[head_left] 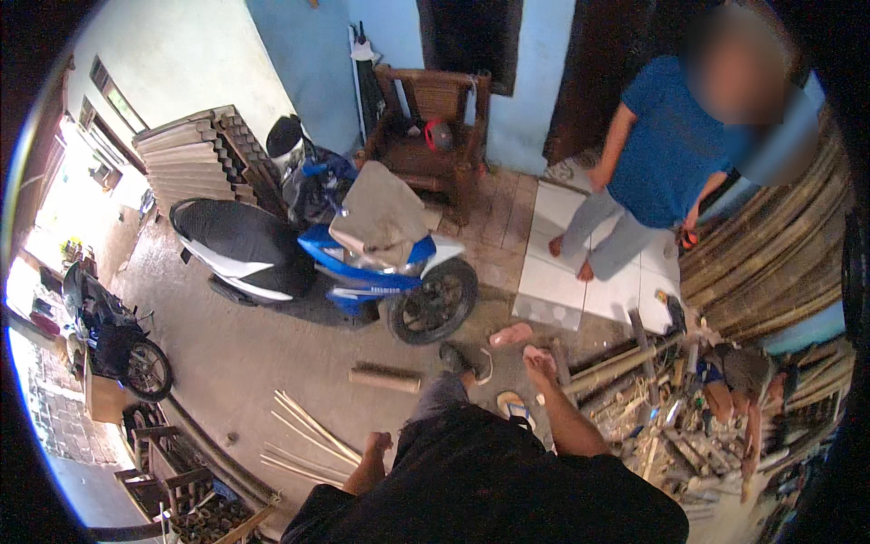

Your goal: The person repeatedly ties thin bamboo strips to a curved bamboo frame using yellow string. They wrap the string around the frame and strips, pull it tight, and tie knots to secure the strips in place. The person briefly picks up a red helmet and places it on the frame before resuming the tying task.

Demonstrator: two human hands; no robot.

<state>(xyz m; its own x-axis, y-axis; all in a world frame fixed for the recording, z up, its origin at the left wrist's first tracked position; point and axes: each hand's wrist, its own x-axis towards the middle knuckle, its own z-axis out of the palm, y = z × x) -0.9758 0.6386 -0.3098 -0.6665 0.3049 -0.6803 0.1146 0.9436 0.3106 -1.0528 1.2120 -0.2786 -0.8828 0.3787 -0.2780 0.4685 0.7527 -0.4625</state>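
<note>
**Bare hands hanging apart above a floor of split strips and wooden poles**

The left hand [379, 442] is hovering low with its fingers curling inward, just beside a loose fan of thin pale strips [317, 423] in the view; whether its grip is pinching anything, I cannot tell. The strips are lying on the concrete floor [227, 363], spreading out to the left. The right hand [541, 365] is reaching forward with its fingers bunching together, near the ends of long poles [625, 364]; whether its grip is closing on something, I cannot tell either.

A short brown log [385, 377] is lying ahead of the left hand, and a flip-flop [515, 405] is resting below the right hand. Beyond, a blue and white scooter [322, 254] is standing in front of a wooden chair [426, 159]. To the right, a person in a blue shirt [671, 145] is standing barefoot on white tiles [548, 272], while another person [739, 381] is bending over a heap of wood scraps [675, 444].
</note>
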